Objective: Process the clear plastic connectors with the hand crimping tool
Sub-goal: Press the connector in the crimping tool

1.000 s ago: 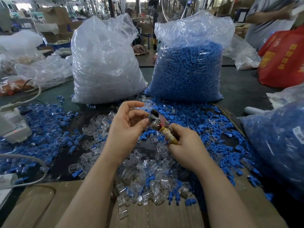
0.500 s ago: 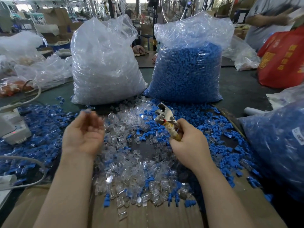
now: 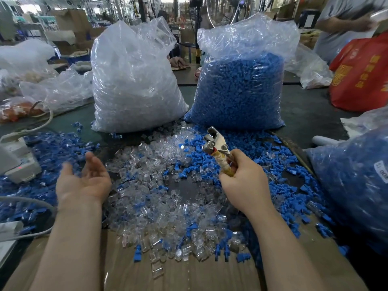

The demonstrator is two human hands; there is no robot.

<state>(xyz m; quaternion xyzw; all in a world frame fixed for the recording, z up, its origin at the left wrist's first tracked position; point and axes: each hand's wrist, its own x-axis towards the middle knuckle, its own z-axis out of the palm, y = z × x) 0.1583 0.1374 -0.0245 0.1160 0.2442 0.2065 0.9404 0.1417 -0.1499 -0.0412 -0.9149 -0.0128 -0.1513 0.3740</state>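
My right hand [image 3: 244, 183] grips the yellow-wrapped handle of the hand crimping tool [image 3: 217, 147], whose metal jaws point up and away over the table. Nothing shows between the jaws. A heap of clear plastic connectors [image 3: 159, 198] mixed with blue pieces lies between my arms. My left hand [image 3: 84, 180] hovers palm up to the left of the heap, fingers relaxed and blurred, holding nothing that I can see.
A big bag of clear connectors [image 3: 134, 80] and a big bag of blue pieces [image 3: 239, 89] stand behind the heap. Loose blue pieces [image 3: 50, 148] cover the left. A white device [image 3: 19, 164] with cables sits far left, another blue bag [image 3: 352, 185] right, cardboard [image 3: 184, 274] in front.
My left hand left the tool's jaws and swung out to the left, opening palm up. The right hand kept the tool and tilted its jaws upward.
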